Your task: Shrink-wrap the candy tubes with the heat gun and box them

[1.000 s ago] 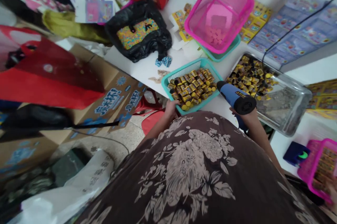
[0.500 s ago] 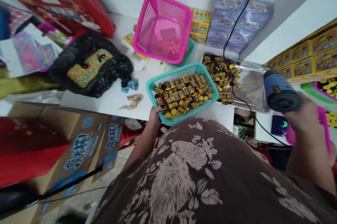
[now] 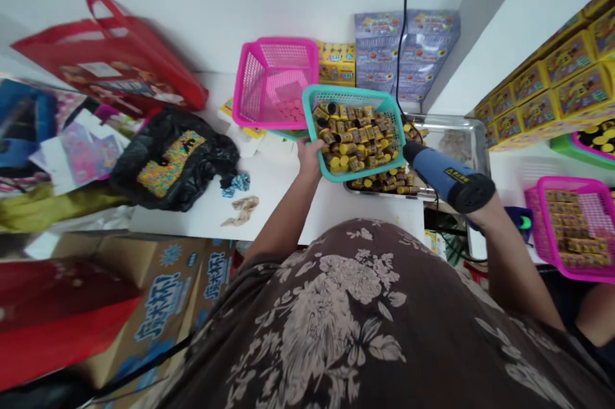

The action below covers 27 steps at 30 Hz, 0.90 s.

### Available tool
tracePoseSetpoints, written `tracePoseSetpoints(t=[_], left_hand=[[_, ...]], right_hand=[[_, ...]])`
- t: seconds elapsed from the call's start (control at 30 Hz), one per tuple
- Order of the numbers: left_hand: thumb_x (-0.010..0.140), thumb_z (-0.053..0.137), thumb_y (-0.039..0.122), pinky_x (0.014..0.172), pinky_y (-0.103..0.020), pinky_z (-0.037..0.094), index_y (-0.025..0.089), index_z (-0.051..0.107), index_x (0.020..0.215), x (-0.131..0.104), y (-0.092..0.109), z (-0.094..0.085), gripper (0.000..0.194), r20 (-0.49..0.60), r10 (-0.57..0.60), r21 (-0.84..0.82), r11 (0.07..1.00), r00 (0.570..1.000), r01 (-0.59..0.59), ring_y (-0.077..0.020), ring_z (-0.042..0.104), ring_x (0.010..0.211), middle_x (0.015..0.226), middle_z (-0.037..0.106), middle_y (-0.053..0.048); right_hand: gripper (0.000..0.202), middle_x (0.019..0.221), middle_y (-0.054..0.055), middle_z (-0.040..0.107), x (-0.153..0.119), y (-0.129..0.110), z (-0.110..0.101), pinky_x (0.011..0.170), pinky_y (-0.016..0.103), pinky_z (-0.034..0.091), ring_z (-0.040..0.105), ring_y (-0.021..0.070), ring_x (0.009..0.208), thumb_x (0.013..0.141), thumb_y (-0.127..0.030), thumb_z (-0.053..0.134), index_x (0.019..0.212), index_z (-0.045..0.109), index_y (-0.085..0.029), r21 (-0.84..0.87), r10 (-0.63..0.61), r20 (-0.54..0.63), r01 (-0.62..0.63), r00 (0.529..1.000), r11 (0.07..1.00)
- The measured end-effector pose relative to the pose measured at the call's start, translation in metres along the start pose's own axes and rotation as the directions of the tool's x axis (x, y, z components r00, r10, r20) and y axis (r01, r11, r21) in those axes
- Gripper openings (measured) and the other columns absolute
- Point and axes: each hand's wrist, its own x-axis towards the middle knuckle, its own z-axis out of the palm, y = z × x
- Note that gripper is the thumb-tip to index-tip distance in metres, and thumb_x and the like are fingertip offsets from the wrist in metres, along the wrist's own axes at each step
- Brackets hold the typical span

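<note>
My left hand [image 3: 310,157] grips the left edge of a teal plastic basket [image 3: 358,91], fingers closed on its rim. Inside lie many small yellow bottles [image 3: 360,133] with yellow or black ends. The basket is held tilted above the left part of a metal tray [image 3: 480,143], where more bottles lie. A blue heat gun [image 3: 442,173] with a black nozzle is in my right hand [image 3: 485,211], its nozzle pointing at the basket's right side. The gun body hides most of my right fingers.
Behind stand a pink basket [image 3: 276,124], yellow boxes [image 3: 336,63] and purple boxes [image 3: 408,56]. A black cord [image 3: 401,37] hangs down by the basket. Left are a black bag [image 3: 218,152] of colourful beads and a red bag [image 3: 139,69]. Another pink basket [image 3: 541,223] is at right, near a person's limb [image 3: 598,313].
My left hand has raised the teal basket and moved it right over the tray. The heat gun has swung left, its nozzle now beside the basket.
</note>
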Motion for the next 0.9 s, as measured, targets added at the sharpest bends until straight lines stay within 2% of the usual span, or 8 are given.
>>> tracePoseSetpoints(t=[0.1,0.17,0.27,0.37,0.43,0.53,0.67,0.9], left_hand=[[0.049,0.075,0.02,0.069,-0.026,0.05,0.025,0.051,0.096,0.005,0.004,0.005,0.053,-0.069,0.112,0.03,0.993,0.991,-0.11,-0.0133,0.06,0.072,0.081,0.06,0.007],[0.05,0.073,0.021,0.068,-0.026,0.048,0.026,0.048,0.096,0.001,0.003,-0.003,0.053,-0.122,0.105,0.014,0.994,0.987,-0.104,-0.0132,0.058,0.071,0.08,0.058,0.007],[0.049,0.071,0.025,0.067,-0.026,0.047,0.027,0.044,0.093,-0.012,-0.001,-0.023,0.052,-0.184,0.056,-0.011,0.998,0.981,-0.059,-0.0128,0.056,0.07,0.079,0.055,0.008],[0.047,0.073,0.029,0.068,-0.027,0.047,0.027,0.046,0.099,-0.025,-0.002,-0.039,0.059,-0.187,0.111,0.031,0.994,0.976,-0.107,-0.0134,0.058,0.073,0.084,0.054,0.006],[0.046,0.074,0.03,0.069,-0.028,0.047,0.027,0.047,0.103,-0.029,0.002,-0.041,0.064,-0.188,0.129,0.078,0.99,0.974,-0.116,-0.0145,0.059,0.075,0.086,0.054,0.006],[0.047,0.074,0.031,0.072,-0.03,0.05,0.026,0.045,0.105,-0.03,0.01,-0.034,0.064,-0.223,0.088,0.091,0.993,0.971,-0.069,-0.0162,0.06,0.075,0.085,0.057,0.005],[0.053,0.076,0.032,0.079,-0.033,0.053,0.027,0.044,0.111,-0.032,0.017,-0.016,0.066,-0.2,0.105,0.069,0.993,0.974,-0.093,-0.0185,0.065,0.081,0.089,0.062,0.004],[0.059,0.08,0.034,0.084,-0.033,0.052,0.028,0.047,0.113,-0.023,0.011,-0.005,0.063,-0.194,0.184,0.109,0.98,0.964,-0.165,-0.0191,0.067,0.089,0.093,0.06,0.004]], right_hand=[[0.032,0.082,0.004,0.079,0.012,-0.003,0.026,0.096,0.059,0.065,0.078,0.0368,0.1,0.06,-0.049,0.086,0.08,0.074,-0.028,0.015,0.018,0.026,-0.018,0.999,1.0],[0.026,0.08,0.004,0.078,0.017,-0.003,0.034,0.097,0.058,0.065,0.078,0.0377,0.102,0.061,-0.044,0.084,0.079,0.074,-0.028,0.018,0.007,0.05,-0.008,0.999,1.0],[0.026,0.083,0.005,0.078,0.022,0.001,0.034,0.097,0.057,0.065,0.078,0.038,0.101,0.061,-0.04,0.081,0.082,0.074,-0.027,-0.012,0.024,0.053,-0.024,0.998,1.0],[0.034,0.089,0.006,0.079,0.026,0.006,0.03,0.097,0.056,0.064,0.077,0.038,0.103,0.057,-0.043,0.084,0.084,0.072,-0.027,-0.06,0.072,0.008,-0.072,0.997,0.996],[0.046,0.098,0.008,0.08,0.031,0.006,0.03,0.097,0.055,0.064,0.076,0.0375,0.105,0.052,-0.045,0.088,0.09,0.072,-0.025,-0.061,0.1,-0.022,-0.101,0.995,0.993],[0.056,0.106,0.011,0.08,0.039,0.003,0.034,0.098,0.055,0.063,0.075,0.0361,0.105,0.05,-0.047,0.091,0.096,0.072,-0.023,-0.043,0.115,-0.024,-0.116,0.993,0.992],[0.055,0.098,0.009,0.08,0.043,0.003,0.041,0.099,0.055,0.062,0.075,0.036,0.101,0.049,-0.05,0.09,0.094,0.071,-0.023,-0.02,0.066,-0.048,-0.067,0.997,0.998],[0.051,0.083,0.005,0.075,0.034,0.006,0.038,0.08,0.045,0.065,0.072,0.0287,0.083,0.049,-0.057,0.092,0.08,0.066,-0.026,-0.01,0.099,-0.102,-0.101,0.99,0.995]])
